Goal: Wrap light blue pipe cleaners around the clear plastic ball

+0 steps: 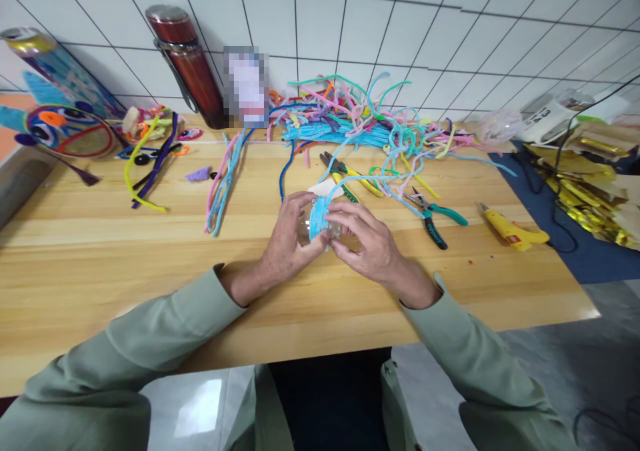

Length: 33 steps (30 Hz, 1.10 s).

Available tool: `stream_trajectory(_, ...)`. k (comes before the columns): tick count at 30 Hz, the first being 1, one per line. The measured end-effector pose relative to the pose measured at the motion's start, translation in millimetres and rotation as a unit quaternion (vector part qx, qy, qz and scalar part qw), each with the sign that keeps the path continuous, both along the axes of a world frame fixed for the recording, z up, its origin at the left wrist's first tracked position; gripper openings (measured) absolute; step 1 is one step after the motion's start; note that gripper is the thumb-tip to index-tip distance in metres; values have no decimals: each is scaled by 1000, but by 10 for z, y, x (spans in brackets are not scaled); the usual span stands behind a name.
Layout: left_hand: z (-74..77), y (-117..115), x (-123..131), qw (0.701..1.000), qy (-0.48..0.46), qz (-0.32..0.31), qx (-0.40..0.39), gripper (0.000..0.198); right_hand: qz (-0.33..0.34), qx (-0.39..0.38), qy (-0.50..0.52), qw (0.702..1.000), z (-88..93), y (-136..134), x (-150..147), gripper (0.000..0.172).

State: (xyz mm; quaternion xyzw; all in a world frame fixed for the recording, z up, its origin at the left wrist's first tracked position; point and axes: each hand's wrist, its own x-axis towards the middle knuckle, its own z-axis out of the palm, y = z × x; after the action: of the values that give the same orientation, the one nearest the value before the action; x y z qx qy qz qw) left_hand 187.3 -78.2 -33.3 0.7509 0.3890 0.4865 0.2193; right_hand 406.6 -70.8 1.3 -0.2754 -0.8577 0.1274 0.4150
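Between my hands is a small clear plastic bottle (304, 229) lying on its side, its middle wound with light blue pipe cleaner (319, 217). My left hand (291, 234) wraps one end of it, thumb along the near side. At the other end, my right hand (367, 241) grips with fingertips on the blue winding. Loose blue strands run up from the winding toward the pipe cleaner heap (345, 121). Just beyond my fingers lie yellow-and-green-handled pliers (345, 171) and a white scrap (324, 188). Teal-handled pliers (435, 214) rest to the right of my right hand.
A yellow glue gun (515, 229) lies at the right, near gold foil sheets (575, 184). A red thermos (187, 67) stands by the tiled wall. On the left are a tall can (63, 71), a decorated face piece (70, 131) and loose pipe cleaners (225, 181).
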Motion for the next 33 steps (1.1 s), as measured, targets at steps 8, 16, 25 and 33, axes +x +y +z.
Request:
stream_trajectory(8, 6, -3, -12, 1000, 24, -1, 12, 56, -4, -7, -3, 1000, -8, 0, 0, 44)
stream_trajectory(16, -9, 2, -2, 1000, 17, 11, 9, 63, -6, -9, -8, 1000, -2, -4, 4, 42)
stream_trajectory(25, 18, -12, -13, 1000, 23, 5, -8, 63, -5, -10, -2, 1000, -9, -2, 1, 48)
stream_trajectory(33, 26, -13, -7, 1000, 25, 0, 5, 60, -5, -5, -12, 1000, -18, 4, 13, 43)
